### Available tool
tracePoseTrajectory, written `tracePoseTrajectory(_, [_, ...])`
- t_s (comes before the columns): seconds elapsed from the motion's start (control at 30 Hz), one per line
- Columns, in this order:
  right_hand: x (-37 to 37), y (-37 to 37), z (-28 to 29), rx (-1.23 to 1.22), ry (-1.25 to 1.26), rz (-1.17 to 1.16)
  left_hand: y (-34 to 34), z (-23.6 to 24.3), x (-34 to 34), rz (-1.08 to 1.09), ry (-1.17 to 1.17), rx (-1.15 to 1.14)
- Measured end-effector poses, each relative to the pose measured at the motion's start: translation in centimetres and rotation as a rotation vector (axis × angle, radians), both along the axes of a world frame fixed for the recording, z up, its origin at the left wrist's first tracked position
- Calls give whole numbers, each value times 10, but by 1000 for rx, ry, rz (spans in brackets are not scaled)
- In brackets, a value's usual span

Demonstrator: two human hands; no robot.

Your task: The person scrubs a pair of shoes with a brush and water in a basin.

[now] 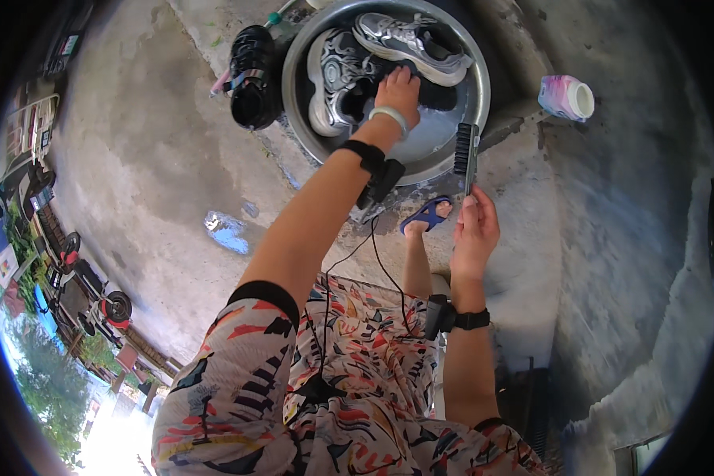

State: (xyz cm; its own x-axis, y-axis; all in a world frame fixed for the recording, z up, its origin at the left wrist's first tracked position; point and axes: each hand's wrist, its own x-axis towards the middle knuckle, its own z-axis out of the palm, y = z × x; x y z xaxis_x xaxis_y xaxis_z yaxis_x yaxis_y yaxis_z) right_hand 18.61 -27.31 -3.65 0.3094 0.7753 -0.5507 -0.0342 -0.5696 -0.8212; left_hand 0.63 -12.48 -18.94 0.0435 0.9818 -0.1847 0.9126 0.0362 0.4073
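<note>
A wide metal basin (292,75) holds soapy water and shoes. Two silver-grey sneakers rest in it: one sneaker (337,75) at the left, another sneaker (408,44) at the far right. Between them lies a black shoe (438,95), partly covered by my left hand (398,95). The fingers of that hand are bent over the black shoe and grip it. My right hand (476,230) is outside the basin's near right rim. It pinches the handle end of a scrub brush (466,155), whose black bristles point left.
Left of the basin a black sneaker (251,75) stands on the concrete floor, beside a green-and-pink handled tool (274,17). At the right is a pastel open-mouthed tub (567,98). Cables hang near my lap. A red-and-black motorbike (107,305) is far left.
</note>
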Motion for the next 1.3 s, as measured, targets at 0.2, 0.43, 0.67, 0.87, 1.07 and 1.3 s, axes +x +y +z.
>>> tracePoseTrajectory(0.2, [21,-14,-7,-30,43,-48,10,-29,-9,-148,354,281])
tracePoseTrajectory(0.43, [32,6,-17,-204,175,20,-26,-1,-21,-234,144,146])
tracePoseTrajectory(0.67, [6,63,-19,-263,349,38,-39,39,-25,-228,-107,212])
tracePoseTrajectory(0.87, [-20,90,-12,-393,299,-48,-46,73,-18,-224,-193,340])
tracePoseTrajectory(1.07, [3,85,-33,-319,804,-34,-47,116,-11,-379,-42,550])
tracePoseTrajectory(1.3, [-30,52,-20,-115,990,-69,-57,177,-38,-342,113,671])
